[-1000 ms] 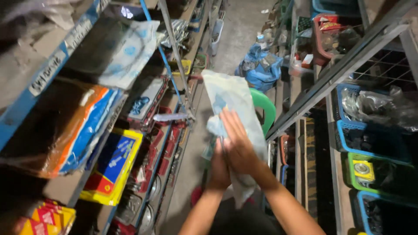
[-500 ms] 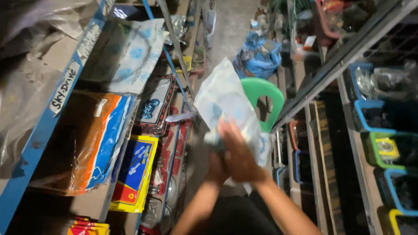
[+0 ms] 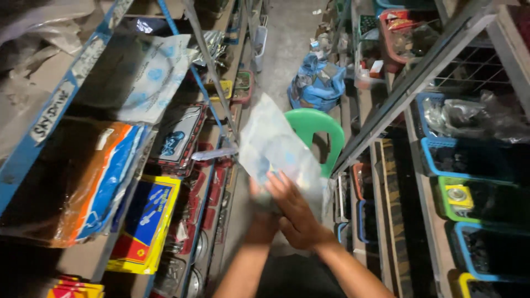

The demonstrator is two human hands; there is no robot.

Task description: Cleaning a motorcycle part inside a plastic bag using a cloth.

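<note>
Both my hands hold a clear plastic bag (image 3: pixel 273 146) with pale blue print, raised in front of me in a narrow aisle. My right hand (image 3: pixel 295 212) lies over the bag's lower part, fingers spread across it. My left hand (image 3: pixel 262 207) grips the bag's bottom from underneath and is mostly hidden behind the right hand. The bag is blurred and leans up to the left.
Blue metal shelving (image 3: pixel 83 60) on the left carries packaged goods in orange, blue and yellow wrappers (image 3: pixel 94 182). A green plastic chair (image 3: pixel 317 132) stands ahead, a blue bundle (image 3: pixel 317 83) beyond it. Blue and green bins (image 3: pixel 469 160) fill the right-hand rack.
The bag has tilted further left and lower in view while my hands stayed clasped on its bottom. The view shifted slightly down the aisle.
</note>
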